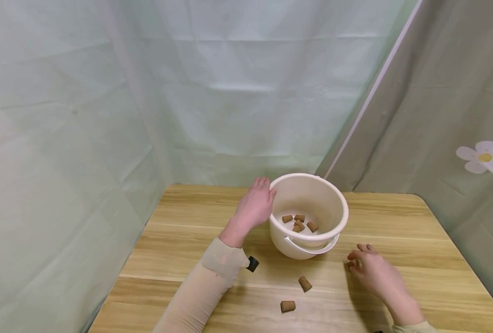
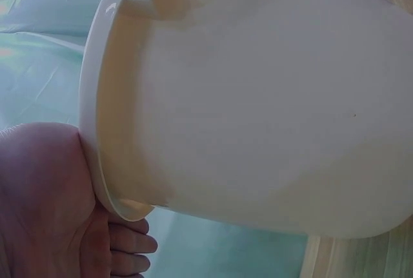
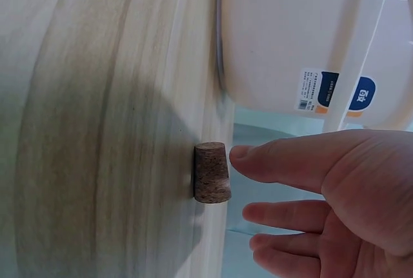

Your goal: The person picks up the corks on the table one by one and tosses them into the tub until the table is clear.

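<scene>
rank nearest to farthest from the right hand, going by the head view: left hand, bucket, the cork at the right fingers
From the right hand:
1. cork: right by it, on its left
2. bucket: ahead and to its left
3. left hand: across the bucket, at its left rim

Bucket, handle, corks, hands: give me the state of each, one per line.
Bucket: upright on the table, open-topped
Handle: lowered on the bucket's near side
Corks inside: lying loose at the bottom
Two loose corks: on their sides, apart
Third loose cork: on its side
Left hand: resting against the bucket
Right hand: beside the third loose cork, fingers not closed round it
</scene>
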